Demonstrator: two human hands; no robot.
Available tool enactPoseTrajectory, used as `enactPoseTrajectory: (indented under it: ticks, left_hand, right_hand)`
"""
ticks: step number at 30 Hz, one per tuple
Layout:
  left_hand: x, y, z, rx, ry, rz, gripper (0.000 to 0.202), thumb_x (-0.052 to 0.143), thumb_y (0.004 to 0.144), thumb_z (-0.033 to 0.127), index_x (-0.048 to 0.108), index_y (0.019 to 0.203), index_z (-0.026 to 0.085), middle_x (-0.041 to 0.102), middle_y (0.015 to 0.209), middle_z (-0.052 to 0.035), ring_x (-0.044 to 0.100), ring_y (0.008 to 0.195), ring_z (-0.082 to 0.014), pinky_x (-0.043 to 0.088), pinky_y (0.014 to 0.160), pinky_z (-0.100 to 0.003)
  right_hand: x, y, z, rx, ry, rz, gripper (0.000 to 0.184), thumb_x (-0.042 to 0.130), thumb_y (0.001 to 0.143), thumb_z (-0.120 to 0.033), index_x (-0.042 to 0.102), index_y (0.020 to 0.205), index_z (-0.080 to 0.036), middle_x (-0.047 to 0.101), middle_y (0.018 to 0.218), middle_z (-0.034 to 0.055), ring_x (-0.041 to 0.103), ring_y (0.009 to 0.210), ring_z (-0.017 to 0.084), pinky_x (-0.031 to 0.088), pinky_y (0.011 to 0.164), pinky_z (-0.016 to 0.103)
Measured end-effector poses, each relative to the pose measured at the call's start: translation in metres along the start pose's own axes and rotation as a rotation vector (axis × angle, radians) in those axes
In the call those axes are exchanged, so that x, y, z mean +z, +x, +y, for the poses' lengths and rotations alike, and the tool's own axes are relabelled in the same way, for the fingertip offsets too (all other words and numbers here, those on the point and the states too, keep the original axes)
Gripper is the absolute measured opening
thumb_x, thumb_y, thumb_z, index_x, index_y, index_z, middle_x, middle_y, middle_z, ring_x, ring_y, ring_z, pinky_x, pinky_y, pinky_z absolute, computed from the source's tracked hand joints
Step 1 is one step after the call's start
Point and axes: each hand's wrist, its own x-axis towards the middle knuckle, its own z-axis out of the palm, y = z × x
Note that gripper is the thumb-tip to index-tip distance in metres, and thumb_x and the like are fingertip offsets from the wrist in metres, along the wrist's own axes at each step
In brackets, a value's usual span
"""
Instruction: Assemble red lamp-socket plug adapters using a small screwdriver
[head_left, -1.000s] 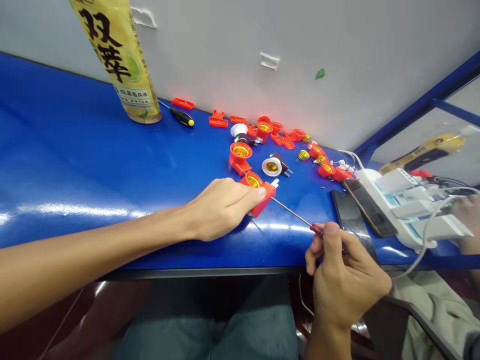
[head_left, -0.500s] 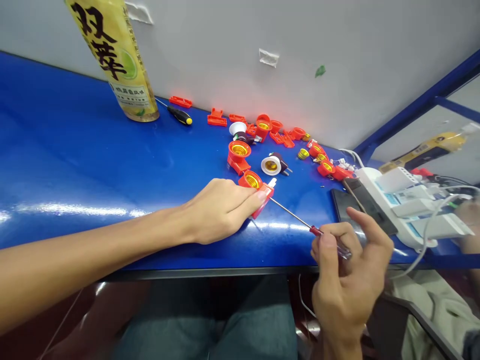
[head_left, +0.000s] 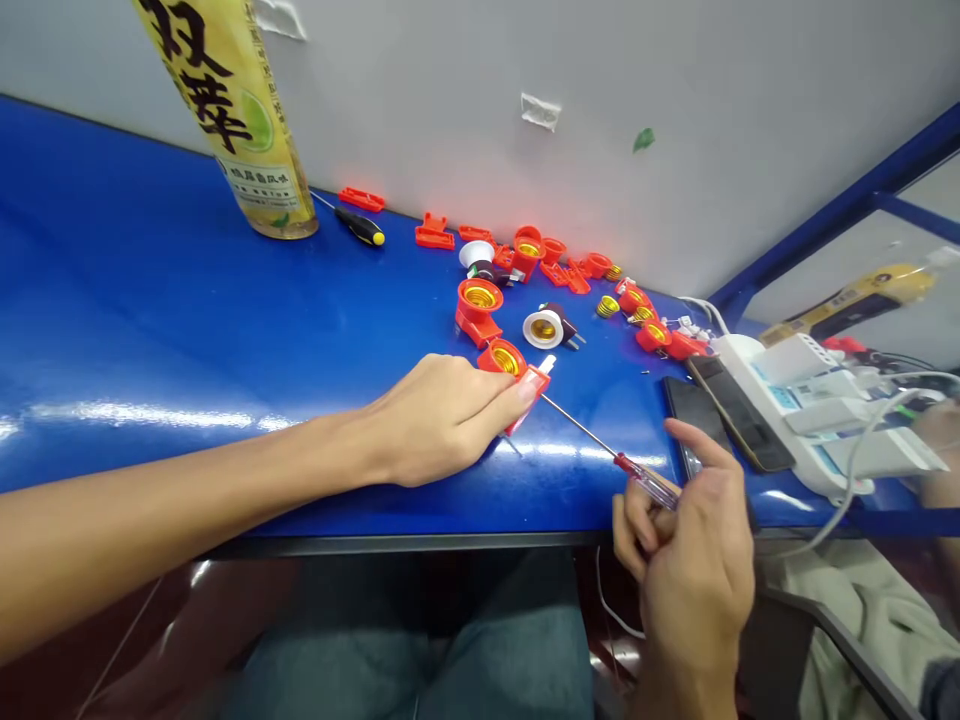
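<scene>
My left hand [head_left: 442,415] is closed around a red lamp socket [head_left: 516,372] with a brass threaded insert, pinning it to the blue table [head_left: 187,330]. My right hand [head_left: 694,560] grips the clear, red-tipped handle of a thin screwdriver [head_left: 600,448] near the table's front edge. Its long metal shaft runs up and left into the side of the socket. The index finger is stretched out over the handle.
Several red sockets, brass inserts and red plastic parts [head_left: 570,275] lie scattered by the wall. A white socket [head_left: 543,328], a black-and-yellow screwdriver [head_left: 360,226] and a tall yellow bottle [head_left: 229,110] stand behind. Two phones [head_left: 712,410] and a white power strip [head_left: 817,420] lie to the right.
My right hand has shifted its fingers on the screwdriver handle, turning it and sliding slightly lower toward the table edge. My left hand and the socket have stayed in place.
</scene>
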Motion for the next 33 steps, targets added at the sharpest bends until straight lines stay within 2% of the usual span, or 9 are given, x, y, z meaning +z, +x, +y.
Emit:
enactPoseTrajectory:
  ticks: [2,6,9,12,15,18,23,27,33]
  left_hand:
    - [0.0,0.0,0.001,0.01,0.004,0.006,0.046,0.029,0.105,0.037,0.049,0.067,0.019,0.045,0.057,0.0042,0.036,0.05,-0.0109,0.025,0.057,-0.03]
    - [0.0,0.0,0.002,0.004,0.028,0.001,0.046,0.029,0.105,0.037,0.048,0.067,0.018,0.045,0.056,0.0037,0.037,0.049,-0.0107,0.025,0.056,-0.03]
    - [0.0,-0.001,0.002,0.009,0.042,-0.003,0.043,0.031,0.104,0.038,0.046,0.067,0.019,0.044,0.055,0.0037,0.036,0.049,-0.0111,0.023,0.056,-0.03]
    - [-0.001,0.0,0.002,0.008,0.054,-0.001,0.043,0.029,0.103,0.036,0.044,0.067,0.019,0.043,0.056,0.0038,0.035,0.049,-0.0111,0.023,0.056,-0.03]
    - [-0.001,0.0,0.001,0.006,0.071,-0.009,0.042,0.029,0.103,0.037,0.044,0.067,0.019,0.044,0.055,0.0036,0.036,0.049,-0.0116,0.023,0.056,-0.031]
    - [-0.001,0.0,0.001,0.007,0.072,-0.009,0.043,0.028,0.103,0.037,0.043,0.067,0.02,0.044,0.056,0.0034,0.036,0.049,-0.0119,0.023,0.057,-0.03]
    - [-0.001,0.001,0.001,0.007,0.102,-0.024,0.043,0.028,0.103,0.037,0.045,0.069,0.02,0.045,0.056,0.0032,0.038,0.049,-0.0124,0.024,0.057,-0.03]
    - [-0.001,0.001,0.001,-0.005,0.117,-0.025,0.046,0.028,0.104,0.04,0.046,0.068,0.019,0.049,0.056,0.0027,0.042,0.049,-0.012,0.025,0.057,-0.029]
    - [0.005,0.002,0.0,-0.052,0.231,0.022,0.053,0.03,0.102,0.053,0.048,0.066,0.019,0.055,0.055,0.0008,0.049,0.049,-0.0131,0.022,0.053,-0.03]
  right_hand:
    - [-0.001,0.002,0.002,-0.01,-0.009,0.032,0.037,0.055,0.099,-0.051,0.051,0.124,-0.025,0.035,0.055,-0.012,0.033,0.043,0.006,0.028,0.039,0.015]
    - [-0.003,0.004,0.005,-0.128,0.123,-0.008,0.049,0.073,0.087,-0.033,0.045,0.127,-0.03,0.058,0.083,-0.0042,0.052,0.055,0.008,0.042,0.046,0.019]
    - [-0.001,0.0,0.004,-0.03,0.098,-0.017,0.035,0.056,0.098,-0.047,0.05,0.126,-0.027,0.054,0.068,-0.0062,0.045,0.044,0.008,0.034,0.039,0.019]
    - [-0.001,-0.002,0.005,0.009,-0.072,-0.005,0.046,0.04,0.102,-0.058,0.061,0.116,-0.019,0.033,0.045,-0.0106,0.03,0.036,0.007,0.023,0.036,0.017]
    - [-0.004,0.0,0.008,-0.095,-0.054,0.006,0.031,0.06,0.096,-0.046,0.058,0.115,-0.022,0.046,0.054,-0.0081,0.042,0.045,0.008,0.033,0.042,0.018]
    - [-0.005,0.0,0.008,-0.115,0.045,-0.031,0.038,0.068,0.09,-0.034,0.05,0.123,-0.029,0.06,0.076,-0.004,0.053,0.058,0.01,0.041,0.049,0.02]
    - [-0.005,0.0,0.006,-0.069,-0.109,-0.015,0.032,0.053,0.099,-0.047,0.056,0.122,-0.024,0.042,0.054,-0.0092,0.041,0.044,0.009,0.034,0.041,0.018]
    - [-0.009,0.003,0.014,-0.219,-0.238,0.084,0.041,0.071,0.089,-0.039,0.058,0.125,-0.023,0.064,0.077,-0.0009,0.058,0.054,0.011,0.047,0.048,0.023]
    - [-0.016,0.001,0.02,-0.287,-0.398,0.191,0.03,0.074,0.086,-0.041,0.075,0.108,-0.02,0.069,0.081,0.0035,0.063,0.061,0.014,0.053,0.059,0.027]
